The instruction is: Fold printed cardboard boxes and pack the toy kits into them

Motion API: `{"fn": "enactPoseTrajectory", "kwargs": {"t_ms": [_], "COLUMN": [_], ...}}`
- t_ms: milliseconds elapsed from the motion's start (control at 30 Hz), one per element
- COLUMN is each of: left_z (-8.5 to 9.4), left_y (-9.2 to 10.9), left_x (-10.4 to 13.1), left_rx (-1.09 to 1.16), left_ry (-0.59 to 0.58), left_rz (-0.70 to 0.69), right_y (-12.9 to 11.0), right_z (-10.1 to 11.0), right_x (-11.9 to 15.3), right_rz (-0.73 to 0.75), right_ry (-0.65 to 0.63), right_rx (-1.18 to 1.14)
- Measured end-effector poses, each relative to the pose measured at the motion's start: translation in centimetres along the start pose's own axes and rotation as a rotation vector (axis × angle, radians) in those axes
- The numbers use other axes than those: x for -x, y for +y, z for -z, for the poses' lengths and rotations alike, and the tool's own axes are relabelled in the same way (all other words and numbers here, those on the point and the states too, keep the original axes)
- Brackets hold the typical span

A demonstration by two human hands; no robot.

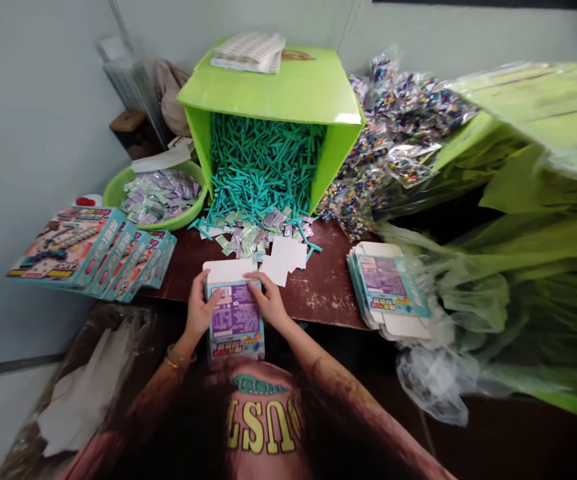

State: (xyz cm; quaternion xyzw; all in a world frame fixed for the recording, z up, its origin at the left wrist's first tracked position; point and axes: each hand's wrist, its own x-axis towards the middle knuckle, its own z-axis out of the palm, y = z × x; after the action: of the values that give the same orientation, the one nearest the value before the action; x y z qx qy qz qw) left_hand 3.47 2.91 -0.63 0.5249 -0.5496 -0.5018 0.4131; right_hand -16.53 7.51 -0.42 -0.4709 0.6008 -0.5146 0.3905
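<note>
Boxes [63, 247] lie stacked at frame left, beside a green basin [183, 219] of sachets [161, 195]. At lower centre, left hand [200, 312] grips the left edge of a purple-and-teal carton [237, 317], right hand [270, 303] its upper right corner; more cartons [391, 283] lie piled at frame right.

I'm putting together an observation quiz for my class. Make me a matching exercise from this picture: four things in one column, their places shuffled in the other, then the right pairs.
Things:
1. Teal plastic pieces
2. Round green basin
3. Left hand
4. Folded printed paper

Places:
A. On top of the lime-green box
B. Left of that box, holding small sachets
C. Gripping the left side of a carton
D. Heaped inside that box

Pairs: 1-D, 2-B, 3-C, 4-A
</note>
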Motion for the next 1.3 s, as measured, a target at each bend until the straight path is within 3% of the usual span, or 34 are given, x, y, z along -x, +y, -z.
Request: {"fn": "enactPoseTrajectory", "kwargs": {"t_ms": [100,167,233,300,367,433,500,567,633,733,833,933,1067,1300], "left_z": [0.7,1.0,1.0,0.8,0.8,1.1,1.5,1.7,1.7,1.2,0.8,0.7,0.9,1.0], "left_y": [-0.5,-0.3,0.1,0.3,0.3,0.2,0.0,-0.2,-0.6,-1.1,-1.4,-1.4,-1.5,-2.7], "left_x": [2.5,3.4,3.4,2.6,1.4,0.4,-0.1,0.1,0.8,1.7,2.1,2.1,2.8,4.5], "left_rx": [-0.025,-0.023,0.037,0.201,0.403,0.548,0.633,0.672,0.665,0.615,0.582,0.576,0.612,0.53], "left_ry": [0.044,0.062,0.127,0.177,0.119,-0.023,-0.12,-0.131,-0.098,-0.06,-0.058,-0.056,-0.081,-0.079], "left_rz": [0.148,0.242,0.274,0.298,0.385,0.527,0.648,0.703,0.701,0.671,0.646,0.627,0.587,0.307], "right_y": [0.2,0.2,-0.2,-0.7,-1.3,-1.6,-1.6,-1.3,-0.8,-0.3,-0.1,0.0,0.4,1.1], "right_z": [0.3,0.9,1.7,2.2,2.0,1.2,0.2,-0.8,-1.5,-1.9,-1.9,-2.0,-2.4,-2.5], "right_x": [0.7,0.7,-0.4,-2.6,-5.1,-6.9,-7.1,-5.8,-4.2,-2.7,-2.9,-3.3,-2.9,-2.6], "right_rz": [-0.003,-0.004,0.005,0.053,0.134,0.228,0.323,0.372,0.29,0.005,-0.229,-0.365,-0.432,-0.422], "right_ry": [-0.15,-0.319,-0.508,-0.596,-0.59,-0.584,-0.636,-0.65,-0.603,-0.637,-0.763,-0.728,-0.656,-0.627], "right_rx": [0.03,0.092,0.136,0.144,0.168,0.234,0.265,0.207,0.085,-0.113,-0.248,-0.226,-0.217,-0.222]}}
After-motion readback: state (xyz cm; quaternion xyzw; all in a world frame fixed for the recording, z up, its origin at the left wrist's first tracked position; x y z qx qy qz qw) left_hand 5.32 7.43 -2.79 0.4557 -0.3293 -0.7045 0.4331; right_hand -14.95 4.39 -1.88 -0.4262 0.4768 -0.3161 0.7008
